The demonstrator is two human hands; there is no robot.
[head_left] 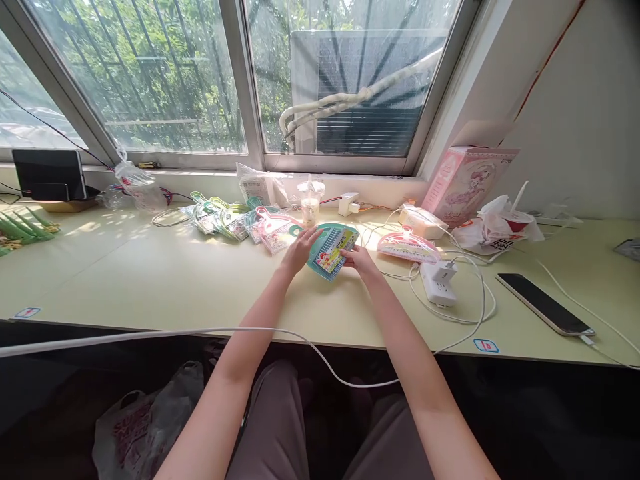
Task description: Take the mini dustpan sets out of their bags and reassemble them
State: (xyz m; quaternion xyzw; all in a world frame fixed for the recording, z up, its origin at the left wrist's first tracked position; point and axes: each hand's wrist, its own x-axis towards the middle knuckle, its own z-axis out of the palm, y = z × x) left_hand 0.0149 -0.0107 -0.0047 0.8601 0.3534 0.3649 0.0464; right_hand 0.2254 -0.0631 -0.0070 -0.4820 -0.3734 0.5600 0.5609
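Both my hands hold a teal fan-shaped packet with a yellow printed label (331,252) just above the table. My left hand (301,248) grips its upper left side, near a round teal handle loop. At the packet's right edge, my right hand (361,260) pinches it with the thumb over the label. Behind my left hand lie a pink-handled packet (274,228) and a pile of green-handled packets (217,217). A pink fan-shaped piece (409,245) rests on the table to the right of my right hand.
A lidded plastic cup (310,200) stands behind the packet. On the right are a white power strip (438,283) with looping cables, a phone (544,303), a pink box (467,183) and a bagged red cup. One white cable hangs across my forearms.
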